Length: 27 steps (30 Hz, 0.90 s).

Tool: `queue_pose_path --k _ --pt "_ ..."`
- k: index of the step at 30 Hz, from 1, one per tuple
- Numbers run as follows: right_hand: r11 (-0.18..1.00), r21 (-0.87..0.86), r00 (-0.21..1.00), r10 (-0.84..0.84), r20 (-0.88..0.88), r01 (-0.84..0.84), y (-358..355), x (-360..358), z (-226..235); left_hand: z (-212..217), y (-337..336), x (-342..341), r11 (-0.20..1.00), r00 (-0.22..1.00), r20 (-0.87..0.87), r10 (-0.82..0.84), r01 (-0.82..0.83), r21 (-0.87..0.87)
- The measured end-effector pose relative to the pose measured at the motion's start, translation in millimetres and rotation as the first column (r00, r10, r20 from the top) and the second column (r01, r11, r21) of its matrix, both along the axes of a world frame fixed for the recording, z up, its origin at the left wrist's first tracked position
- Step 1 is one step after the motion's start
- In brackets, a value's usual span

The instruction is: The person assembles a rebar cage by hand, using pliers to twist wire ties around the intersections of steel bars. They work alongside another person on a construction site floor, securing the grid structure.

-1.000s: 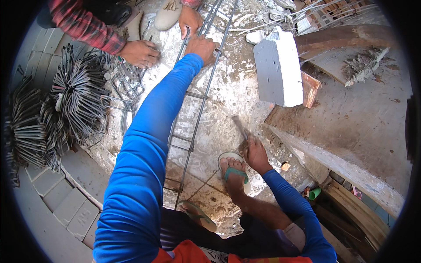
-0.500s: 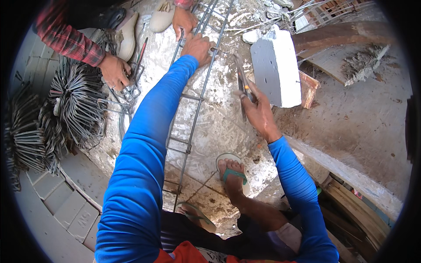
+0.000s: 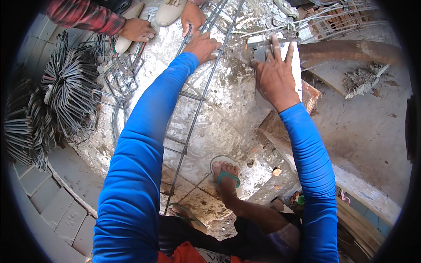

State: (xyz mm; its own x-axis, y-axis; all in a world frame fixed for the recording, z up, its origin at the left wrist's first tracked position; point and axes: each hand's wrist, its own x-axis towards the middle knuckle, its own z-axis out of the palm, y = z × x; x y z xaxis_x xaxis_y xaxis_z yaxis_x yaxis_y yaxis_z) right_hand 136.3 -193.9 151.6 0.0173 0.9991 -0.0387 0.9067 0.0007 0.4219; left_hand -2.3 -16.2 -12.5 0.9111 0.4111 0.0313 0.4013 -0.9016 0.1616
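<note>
My left hand grips the top of a long rebar cage that lies on the rough concrete floor and runs away from me. My right hand rests on a white block to the right of the cage, fingers spread, pinning a grey metal tool against the block's top edge. Another person's hand holds the cage just beyond my left hand. Their other hand, in a plaid sleeve, is at the loose steel stirrups.
Bundles of bent steel stirrups are heaped at the left, beside grey paving blocks. My foot in a green-strapped sandal stands beside the cage. A beige shoe is at the top. Timber and a low concrete wall lie at the right.
My right hand rose from near my foot with the tool, crossed to the right and came down on the white block. The other person's plaid-sleeved hand shifted among the stirrups.
</note>
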Motion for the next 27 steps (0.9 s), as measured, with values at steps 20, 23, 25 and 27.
queue_pose_path --k 20,23,25,27 --pt "0.995 -0.079 0.998 -0.061 -0.033 0.058 -19 10 -46 -3 2 3 0.998 0.999 -0.032 0.029 -0.027 0.059" --pt "0.989 -0.101 0.991 -0.118 -0.067 0.111 -21 -3 -44 -2 0 0 0.999 0.999 -0.022 0.032 -0.031 0.045" --pt "0.977 -0.128 0.984 -0.177 -0.034 0.171 -19 -12 -45 -2 2 -2 0.999 1.0 0.004 0.028 -0.028 -0.018" --pt "0.977 -0.077 0.98 -0.197 0.006 0.197 -19 -12 -58 -3 1 0 1.0 1.0 0.002 0.026 -0.026 0.002"
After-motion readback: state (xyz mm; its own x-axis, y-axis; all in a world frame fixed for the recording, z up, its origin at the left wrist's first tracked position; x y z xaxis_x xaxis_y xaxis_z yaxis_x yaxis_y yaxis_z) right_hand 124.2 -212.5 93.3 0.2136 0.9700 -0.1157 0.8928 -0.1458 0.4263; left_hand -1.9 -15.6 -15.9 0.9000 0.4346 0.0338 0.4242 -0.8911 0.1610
